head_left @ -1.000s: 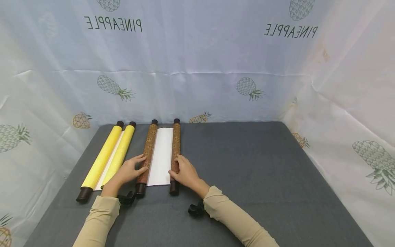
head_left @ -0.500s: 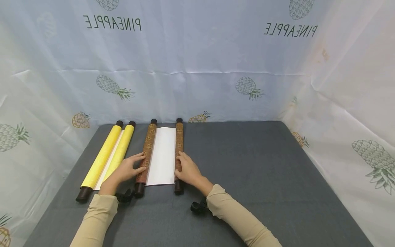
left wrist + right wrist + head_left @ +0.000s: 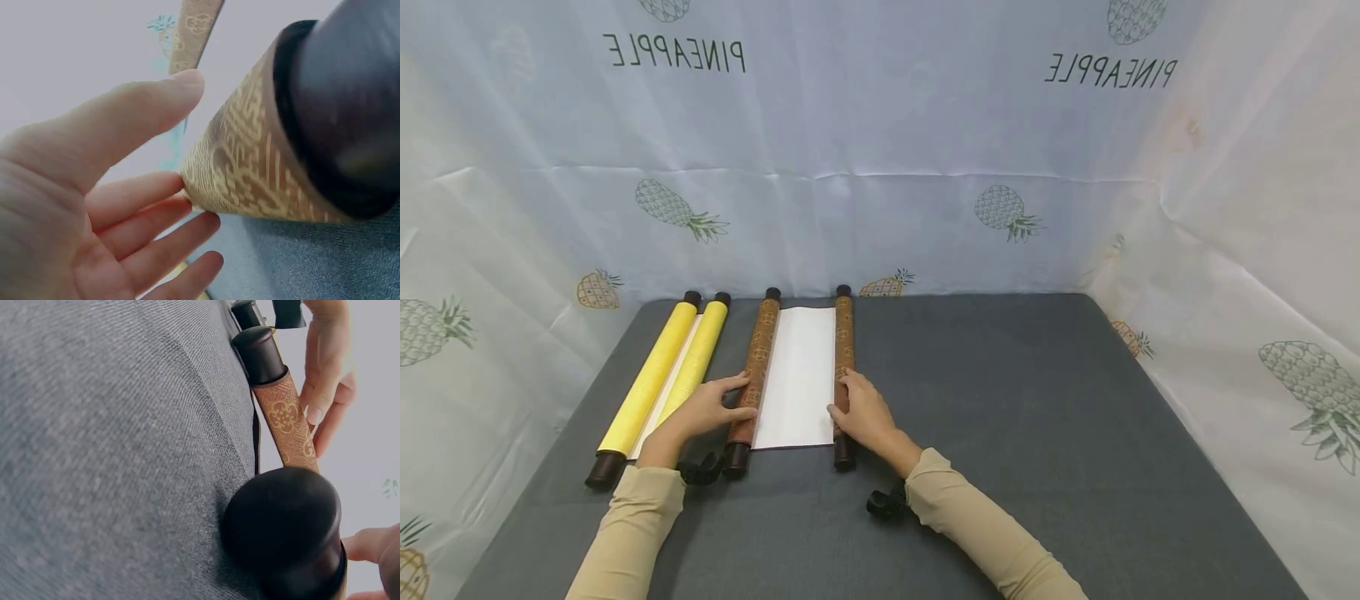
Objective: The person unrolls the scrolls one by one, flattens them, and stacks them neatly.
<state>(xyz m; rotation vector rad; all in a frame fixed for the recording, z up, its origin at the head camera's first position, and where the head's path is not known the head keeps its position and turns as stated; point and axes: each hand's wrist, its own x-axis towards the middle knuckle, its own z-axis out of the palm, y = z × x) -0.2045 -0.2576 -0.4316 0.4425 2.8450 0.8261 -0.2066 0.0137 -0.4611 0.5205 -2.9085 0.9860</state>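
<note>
A brown patterned hanging scroll (image 3: 763,342) lies partly unrolled, a white strip showing between its two rolls with dark end knobs. At its left roll, my left hand (image 3: 700,408) rests thumb and fingertips near the lower end. The left wrist view shows those fingers (image 3: 169,240) spread and nearly straight, fingertips at the gold-patterned roll (image 3: 244,162). My right hand (image 3: 867,412) pinches the right roll between thumb and fingers near its lower part. In the right wrist view a dark knob (image 3: 284,525) fills the foreground, partly hiding that roll, with right fingers (image 3: 369,544) beside it.
A yellow scroll (image 3: 647,379), also partly unrolled, lies on the left, close beside my left hand and forearm. Dark grey cloth (image 3: 1000,417) covers the table, extending to the right of the brown scroll. A white pineapple-print curtain (image 3: 880,125) hangs behind.
My right hand and the right roll have moved to the right, widening the white strip. My left hand and left roll have shifted slightly left. The yellow scroll stays in place.
</note>
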